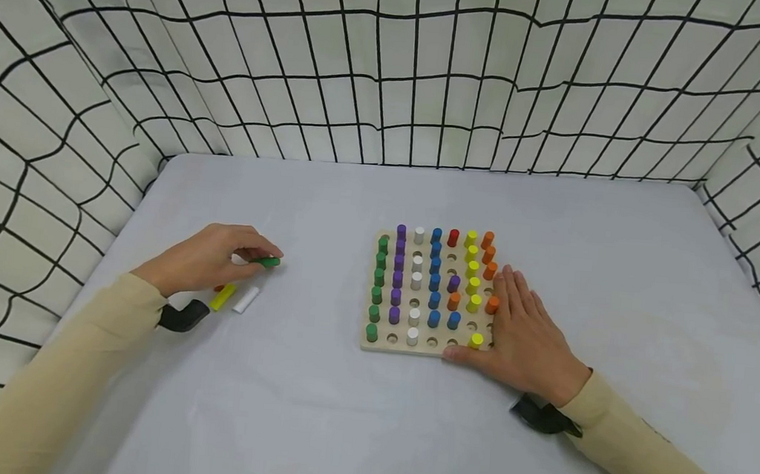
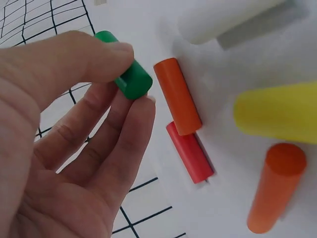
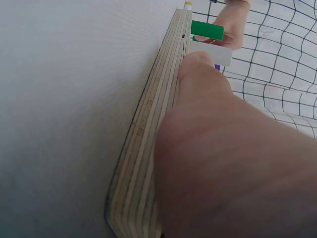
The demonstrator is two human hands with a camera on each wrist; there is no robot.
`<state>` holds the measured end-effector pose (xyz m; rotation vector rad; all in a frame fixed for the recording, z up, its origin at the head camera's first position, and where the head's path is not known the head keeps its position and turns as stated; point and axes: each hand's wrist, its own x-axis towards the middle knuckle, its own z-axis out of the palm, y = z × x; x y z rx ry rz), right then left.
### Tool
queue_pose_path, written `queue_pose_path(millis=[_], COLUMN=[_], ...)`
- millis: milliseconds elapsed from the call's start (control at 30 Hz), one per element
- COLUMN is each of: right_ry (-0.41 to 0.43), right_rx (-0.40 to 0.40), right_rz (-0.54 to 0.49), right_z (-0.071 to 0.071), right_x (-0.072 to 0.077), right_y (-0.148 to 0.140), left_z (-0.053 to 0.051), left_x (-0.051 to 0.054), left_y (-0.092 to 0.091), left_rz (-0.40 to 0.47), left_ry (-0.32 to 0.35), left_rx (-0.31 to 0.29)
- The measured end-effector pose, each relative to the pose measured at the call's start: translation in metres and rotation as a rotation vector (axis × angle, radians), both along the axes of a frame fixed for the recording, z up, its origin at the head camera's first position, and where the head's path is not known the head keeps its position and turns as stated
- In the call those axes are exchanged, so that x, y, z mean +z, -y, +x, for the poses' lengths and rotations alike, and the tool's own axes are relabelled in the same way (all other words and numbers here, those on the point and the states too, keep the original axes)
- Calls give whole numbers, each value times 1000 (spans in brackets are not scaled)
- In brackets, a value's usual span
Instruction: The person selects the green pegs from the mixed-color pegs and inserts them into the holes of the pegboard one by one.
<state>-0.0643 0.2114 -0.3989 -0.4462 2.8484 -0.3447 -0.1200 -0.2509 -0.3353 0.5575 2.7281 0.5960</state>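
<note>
My left hand (image 1: 207,259) pinches a green peg (image 1: 269,262) between thumb and fingertips, a little left of the wooden pegboard (image 1: 401,349). In the left wrist view the green peg (image 2: 136,82) is tilted, with one round end showing. My right hand (image 1: 528,345) rests against the board's right side, fingers extended along it and thumb at the front edge. Upright pegs fill much of the board: green, purple, white, blue and yellow columns, orange ones at the right, and a mixed column with a red peg (image 1: 453,237). Some holes show bare.
Beside my left hand lie a yellow peg (image 1: 223,297) and a white peg (image 1: 245,299). The left wrist view also shows a red peg (image 2: 191,154) and two orange pegs, one (image 2: 177,96) touching or overlapping the red. Black wire netting (image 1: 413,76) surrounds the white table (image 1: 313,410).
</note>
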Motion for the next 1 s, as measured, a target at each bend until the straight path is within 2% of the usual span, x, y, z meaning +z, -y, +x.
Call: queue_pose_path(millis=[233, 567, 767, 1000], right_ry=[13, 10, 9, 6], right_rx=[-5, -6, -6, -5], right_rz=[-4, 4, 5, 8], right_z=[-1, -1, -1, -1], right_x=[0, -1, -3, -4], right_y=[0, 0, 1, 0], left_z=[-7, -20, -27, -36], left_x=[-4, -8, -10, -12], left_y=[-11, -29, -41, -55], left_rz=[11, 105, 156, 212], left_ry=[-80, -81, -115, -104], left_rx=[-80, -71, -88, -96])
